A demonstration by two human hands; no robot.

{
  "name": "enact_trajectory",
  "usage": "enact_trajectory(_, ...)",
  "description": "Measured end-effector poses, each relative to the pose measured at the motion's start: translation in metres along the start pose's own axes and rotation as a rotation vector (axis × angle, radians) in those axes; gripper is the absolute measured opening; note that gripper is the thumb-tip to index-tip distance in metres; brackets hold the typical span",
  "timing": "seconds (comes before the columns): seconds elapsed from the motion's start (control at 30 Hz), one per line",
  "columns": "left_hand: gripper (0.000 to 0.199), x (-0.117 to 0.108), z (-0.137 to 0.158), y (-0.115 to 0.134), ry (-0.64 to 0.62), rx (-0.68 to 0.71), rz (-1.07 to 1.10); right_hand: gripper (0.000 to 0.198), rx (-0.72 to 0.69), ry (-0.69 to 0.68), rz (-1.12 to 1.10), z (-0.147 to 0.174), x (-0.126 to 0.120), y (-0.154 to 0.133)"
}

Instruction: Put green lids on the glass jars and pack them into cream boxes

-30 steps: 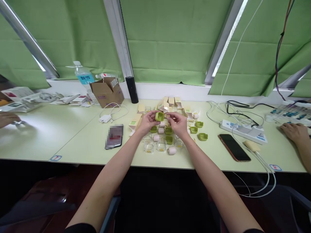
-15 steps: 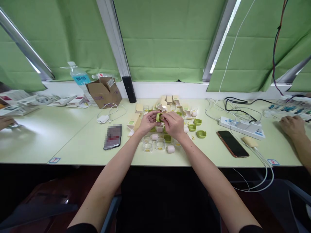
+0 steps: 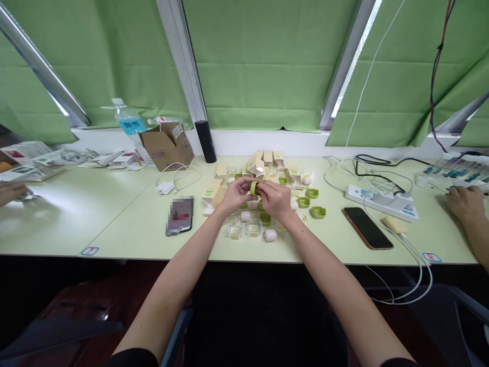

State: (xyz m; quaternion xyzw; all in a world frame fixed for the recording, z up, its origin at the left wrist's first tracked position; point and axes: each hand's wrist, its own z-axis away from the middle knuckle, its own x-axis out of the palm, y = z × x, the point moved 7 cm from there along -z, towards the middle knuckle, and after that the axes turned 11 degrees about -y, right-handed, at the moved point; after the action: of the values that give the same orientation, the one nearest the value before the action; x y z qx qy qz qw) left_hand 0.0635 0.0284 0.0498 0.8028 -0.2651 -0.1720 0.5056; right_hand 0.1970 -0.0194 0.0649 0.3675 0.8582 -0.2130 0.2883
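Above the middle of the table, a small green plastic shell (image 3: 254,188) is pinched between my two hands. My left hand (image 3: 236,194) has thumb and fingers at its left side. From the right, my right hand (image 3: 276,198) grips it, its fingertips partly hiding the shell. Below and around the hands lie clear plastic cases (image 3: 254,228), white cylindrical rolls (image 3: 270,235) and more green shells (image 3: 318,212). Several small cream cartons (image 3: 256,165) are heaped behind them.
To the left are a phone-like slab (image 3: 179,216), a white charger (image 3: 165,187) and a cardboard box (image 3: 168,150). On the right lie a phone (image 3: 367,228), a power strip (image 3: 382,202) and cables. Other people's hands (image 3: 466,201) rest at both table ends.
Both hands stay together around the green shell, which is turned slightly. The whole view has shifted a little; the things on the table look unmoved.
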Motion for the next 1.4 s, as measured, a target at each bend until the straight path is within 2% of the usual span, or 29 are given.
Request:
enact_trajectory(0.23, 0.050, 0.001, 0.001, 0.001, -0.020, -0.009, -0.012, 0.029, -0.010, 0.006, -0.008, 0.002, 0.002, 0.004)
enact_trajectory(0.43, 0.052, -0.006, 0.003, 0.002, 0.072, 0.002, -0.059, 0.025, -0.018, -0.016, -0.117, 0.005, -0.007, 0.013)
enact_trajectory(0.57, 0.055, -0.012, 0.004, 0.005, 0.145, 0.046, -0.067, 0.037, 0.015, -0.028, -0.174, 0.006, -0.016, 0.017)
enact_trajectory(0.7, 0.055, -0.012, 0.005, 0.006, 0.154, 0.045, -0.130, 0.053, -0.065, -0.033, -0.168, 0.002, -0.020, 0.007)
enact_trajectory(0.87, 0.055, -0.009, 0.006, 0.009, 0.130, 0.031, -0.181, 0.049, -0.062, -0.104, -0.207, 0.001, -0.011, 0.006)
enact_trajectory(1.0, 0.058, -0.010, 0.007, 0.012, 0.143, 0.080, -0.166, 0.046, -0.035, -0.052, -0.281, 0.002, -0.012, 0.011)
enact_trajectory(1.17, 0.032, -0.015, 0.005, 0.012, 0.205, 0.089, -0.278, 0.040, -0.050, 0.037, -0.307, 0.003, -0.020, 0.010)
enact_trajectory(1.27, 0.034, -0.012, 0.002, 0.011, 0.184, 0.075, -0.312, 0.039, -0.051, 0.017, -0.302, 0.002, -0.020, 0.006)
enact_trajectory(1.4, 0.040, -0.007, 0.001, 0.011, 0.150, 0.043, -0.235, 0.041, -0.076, 0.004, -0.343, 0.002, -0.019, 0.001)
